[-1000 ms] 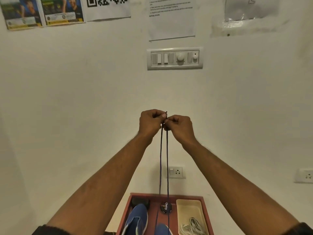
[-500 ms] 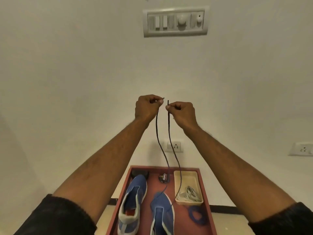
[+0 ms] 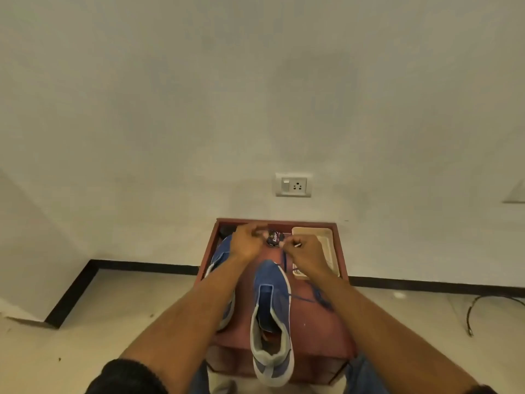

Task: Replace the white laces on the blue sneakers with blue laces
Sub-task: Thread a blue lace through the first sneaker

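Two blue sneakers stand on a red-brown table (image 3: 312, 331): one (image 3: 271, 322) in the middle with its toe away from me, the other (image 3: 220, 257) to the left, partly under my left forearm. A blue lace (image 3: 284, 258) runs from the middle sneaker's toe up to my right hand (image 3: 305, 253), which pinches its tip. My left hand (image 3: 247, 240) has curled fingers above the left sneaker's toe; it seems to hold the lace's other end, but blur hides it. More blue lace (image 3: 321, 300) lies right of the sneaker.
A beige tray (image 3: 312, 231) with white laces sits at the table's back right, partly behind my right hand. A small dark round tin (image 3: 274, 238) and a black object (image 3: 225, 230) sit at the back. A wall socket (image 3: 293, 185) is above; a cable (image 3: 480, 308) lies on the floor.
Both hands came down from high in front of the wall to just above the table's back, taking the blue lace ends with them. The view tilted down.
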